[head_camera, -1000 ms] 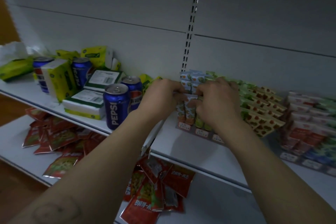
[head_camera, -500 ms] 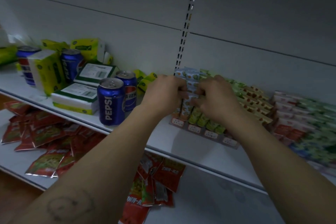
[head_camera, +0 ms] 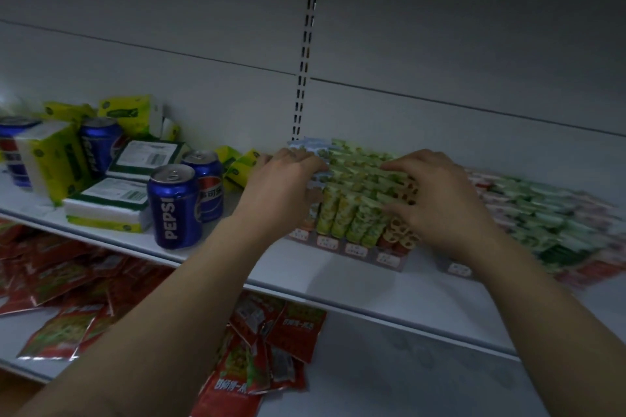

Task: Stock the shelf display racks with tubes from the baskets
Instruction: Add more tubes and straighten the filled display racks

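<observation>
Moved apart, left hand point(head_camera: 288, 186) and right hand point(head_camera: 437, 195) rest on the tubes point(head_camera: 352, 210).

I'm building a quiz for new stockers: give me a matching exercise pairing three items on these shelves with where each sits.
Items: 1 front Pepsi can; 2 red packets; 3 green tubes.
Places: A on the lower shelf; B in the rack, between left hand and right hand; C standing upright, left of the left hand.
Pairs: 1-C; 2-A; 3-B.

Left grip point(head_camera: 284, 188) at tubes point(head_camera: 352, 210), hold unclear; right grip point(head_camera: 440, 201) spread flat atop them in rack point(head_camera: 355, 250).
</observation>
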`<state>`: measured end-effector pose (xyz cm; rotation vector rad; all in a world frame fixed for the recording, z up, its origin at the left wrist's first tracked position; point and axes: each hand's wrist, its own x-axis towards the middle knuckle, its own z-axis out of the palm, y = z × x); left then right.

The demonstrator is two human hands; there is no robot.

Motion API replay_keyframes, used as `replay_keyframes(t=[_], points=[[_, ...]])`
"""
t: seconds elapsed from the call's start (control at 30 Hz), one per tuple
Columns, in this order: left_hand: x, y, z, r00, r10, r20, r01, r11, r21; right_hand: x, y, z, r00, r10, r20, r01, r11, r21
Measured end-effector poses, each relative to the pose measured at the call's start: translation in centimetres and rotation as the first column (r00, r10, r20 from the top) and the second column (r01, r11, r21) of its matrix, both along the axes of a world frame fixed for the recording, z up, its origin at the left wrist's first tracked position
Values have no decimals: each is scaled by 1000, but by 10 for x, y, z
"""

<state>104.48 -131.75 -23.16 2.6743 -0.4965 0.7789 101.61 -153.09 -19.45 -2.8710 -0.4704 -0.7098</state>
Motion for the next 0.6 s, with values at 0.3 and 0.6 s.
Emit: replay_keyframes(t=[0.3,0.6], points=[[-4,-21,-2,1000,-29,0,29,993,116,-4,7,-23,999,39,24,-36,994,-108],[4,-27,-5,998,-56,34,52,992,113,15,15,-21,1000,9,-26,-11,997,-77]])
